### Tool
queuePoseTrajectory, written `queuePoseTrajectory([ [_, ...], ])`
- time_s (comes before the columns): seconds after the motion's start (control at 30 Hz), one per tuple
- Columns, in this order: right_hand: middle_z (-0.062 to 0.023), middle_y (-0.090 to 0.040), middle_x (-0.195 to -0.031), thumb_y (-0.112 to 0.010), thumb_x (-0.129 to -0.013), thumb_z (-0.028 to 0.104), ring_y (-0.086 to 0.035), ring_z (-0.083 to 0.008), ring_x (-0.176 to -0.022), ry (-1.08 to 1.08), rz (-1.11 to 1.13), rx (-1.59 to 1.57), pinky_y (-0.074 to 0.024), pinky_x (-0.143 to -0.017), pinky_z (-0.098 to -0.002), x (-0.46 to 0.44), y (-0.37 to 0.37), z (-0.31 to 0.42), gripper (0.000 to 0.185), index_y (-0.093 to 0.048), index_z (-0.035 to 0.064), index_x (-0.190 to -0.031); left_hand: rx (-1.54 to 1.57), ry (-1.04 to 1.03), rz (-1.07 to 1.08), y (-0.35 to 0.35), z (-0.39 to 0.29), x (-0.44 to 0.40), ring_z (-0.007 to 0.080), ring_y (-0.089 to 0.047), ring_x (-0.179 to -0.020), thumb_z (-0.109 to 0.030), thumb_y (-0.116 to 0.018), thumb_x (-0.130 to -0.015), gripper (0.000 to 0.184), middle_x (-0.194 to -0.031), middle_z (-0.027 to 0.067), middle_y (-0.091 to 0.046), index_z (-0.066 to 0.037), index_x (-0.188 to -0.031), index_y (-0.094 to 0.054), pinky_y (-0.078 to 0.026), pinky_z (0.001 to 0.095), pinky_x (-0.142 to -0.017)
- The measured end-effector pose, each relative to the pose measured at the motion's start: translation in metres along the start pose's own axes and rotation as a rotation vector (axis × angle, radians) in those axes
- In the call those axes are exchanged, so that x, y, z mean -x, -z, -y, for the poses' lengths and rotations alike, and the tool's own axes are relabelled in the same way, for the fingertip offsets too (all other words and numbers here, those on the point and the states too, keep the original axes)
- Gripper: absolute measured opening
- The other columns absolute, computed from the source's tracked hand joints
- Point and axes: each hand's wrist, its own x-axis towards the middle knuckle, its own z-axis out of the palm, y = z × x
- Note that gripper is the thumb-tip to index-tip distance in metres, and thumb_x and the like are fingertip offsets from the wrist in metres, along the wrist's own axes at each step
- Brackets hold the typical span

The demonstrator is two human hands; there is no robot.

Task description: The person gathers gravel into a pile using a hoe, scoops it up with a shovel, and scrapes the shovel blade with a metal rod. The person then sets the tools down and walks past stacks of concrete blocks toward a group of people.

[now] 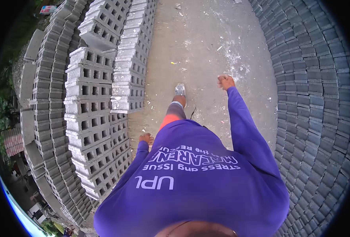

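Note:
My right hand [225,81] swings out ahead over the dirt path, its fingers curled in loosely and no object visible in it. Lower and to the left, my left hand [146,138] hangs near my hip with fingers slightly apart, holding nothing that I can see. The closest thing to it is a stack of grey hollow concrete blocks [95,118], their square holes facing the path. A gap separates that hand from the blocks.
The dirt path [198,43] runs forward, scattered with pale chips. Along the right stands a long wall of stacked grey blocks [301,79]. More block stacks [133,51] line the left, with another row [50,102] behind. One shoe [180,90] shows ahead of me.

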Motion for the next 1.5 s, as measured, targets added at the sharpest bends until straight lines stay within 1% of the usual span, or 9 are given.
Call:
queuePoseTrajectory([
  [0.2,-0.0069,-0.066,-0.081,-0.055,-0.085,0.033,-0.063,-0.0150,-0.060,0.006,0.080,-0.005,-0.0437,-0.047,-0.0279,-0.186,0.006,0.095,0.037,-0.057,0.0046,-0.108,-0.051,0.128,-0.014,-0.085,-0.178,-0.112,0.0263,-0.050,-0.074,-0.024,-0.040,-0.080,0.017,-0.089,0.0124,-0.051,-0.011,-0.088,-0.048,-0.037,0.0414,-0.049],
  [0.3,-0.0090,-0.066,-0.084,-0.056,-0.083,0.031,-0.066,-0.0200,-0.065,-0.402,0.243,0.158,-0.0450,-0.047,-0.0293,-0.220,0.030,0.089,0.035,-0.058,0.0085,-0.110,-0.125,0.087,0.089,-0.156,-0.334,-0.174,0.0288,-0.048,-0.081,-0.026,-0.041,-0.078,0.017,-0.097,0.0150,-0.050,-0.012,-0.085,-0.047,-0.037,0.0442,-0.053],
  [0.4,-0.0080,-0.067,-0.090,-0.055,-0.080,0.033,-0.066,-0.0213,-0.074,-0.296,0.449,0.530,-0.0510,-0.061,-0.0394,-0.258,0.071,0.050,0.032,-0.063,0.0099,-0.100,-0.206,-0.104,0.428,-0.248,-0.550,-0.146,0.0241,-0.052,-0.062,-0.029,-0.041,-0.083,0.018,-0.076,0.0109,-0.055,-0.013,-0.081,-0.049,-0.038,0.0423,-0.045],
  [0.47,-0.0085,-0.067,-0.089,-0.054,-0.081,0.032,-0.066,-0.0215,-0.072,-0.395,0.414,0.587,-0.0512,-0.059,-0.0391,-0.270,0.104,0.058,0.031,-0.063,0.0088,-0.099,-0.292,-0.446,0.090,-0.336,-0.679,-0.114,0.0202,-0.057,-0.056,-0.029,-0.047,-0.084,0.021,-0.071,0.0081,-0.060,-0.011,-0.093,-0.054,-0.043,0.0369,-0.045],
  [0.7,-0.0102,-0.066,-0.086,-0.049,-0.082,0.027,-0.066,-0.0222,-0.068,-0.582,0.371,0.533,-0.0518,-0.054,-0.0383,-0.455,0.163,0.114,0.028,-0.062,0.0048,-0.094,-0.295,-0.780,0.142,-0.553,-1.014,-0.142,0.0174,-0.061,-0.062,-0.029,-0.052,-0.085,0.027,-0.076,0.0068,-0.064,-0.007,-0.101,-0.057,-0.048,0.0325,-0.050],
  [1.0,-0.0077,-0.067,-0.080,-0.053,-0.081,0.030,-0.065,-0.0191,-0.062,-0.320,0.104,0.100,-0.0460,-0.045,-0.0321,-0.945,0.254,0.470,0.034,-0.062,0.0076,-0.105,-0.130,-0.041,0.446,-0.613,-1.139,-0.209,0.0250,-0.061,-0.060,-0.020,-0.051,-0.082,0.022,-0.076,0.0108,-0.063,-0.008,-0.099,-0.056,-0.049,0.0405,-0.049],
  [1.1,-0.0075,-0.066,-0.077,-0.056,-0.081,0.031,-0.062,-0.0154,-0.058,-0.046,0.070,-0.048,-0.0444,-0.049,-0.0278,-1.098,0.275,0.606,0.035,-0.060,0.0054,-0.106,-0.253,-0.247,0.000,-0.637,-1.176,-0.174,0.0284,-0.060,-0.063,-0.024,-0.049,-0.083,0.022,-0.080,0.0136,-0.062,-0.008,-0.097,-0.053,-0.047,0.0445,-0.051],
  [1.27,-0.0085,-0.064,-0.071,-0.056,-0.083,0.026,-0.059,-0.0144,-0.052,0.216,0.020,-0.039,-0.0471,-0.054,-0.0283,-1.295,0.296,0.779,0.034,-0.059,-0.0019,-0.102,-1.576,-0.469,-0.071,-0.657,-1.246,-0.294,0.0365,-0.059,-0.096,-0.051,-0.058,-0.073,0.047,-0.100,0.0191,-0.063,-0.012,-0.100,-0.059,-0.046,0.0459,-0.080],
  [1.5,-0.0047,-0.066,-0.072,-0.053,-0.081,0.027,-0.065,-0.0171,-0.066,-0.437,0.274,0.266,-0.0508,-0.053,-0.0326,-1.437,0.327,0.796,0.023,-0.063,0.0073,-0.089,-1.107,-0.276,0.166,-0.801,-1.599,-0.354,0.0286,-0.052,-0.076,-0.034,-0.046,-0.075,0.029,-0.080,0.0097,-0.051,-0.014,-0.094,-0.056,-0.038,0.0425,-0.060],
])
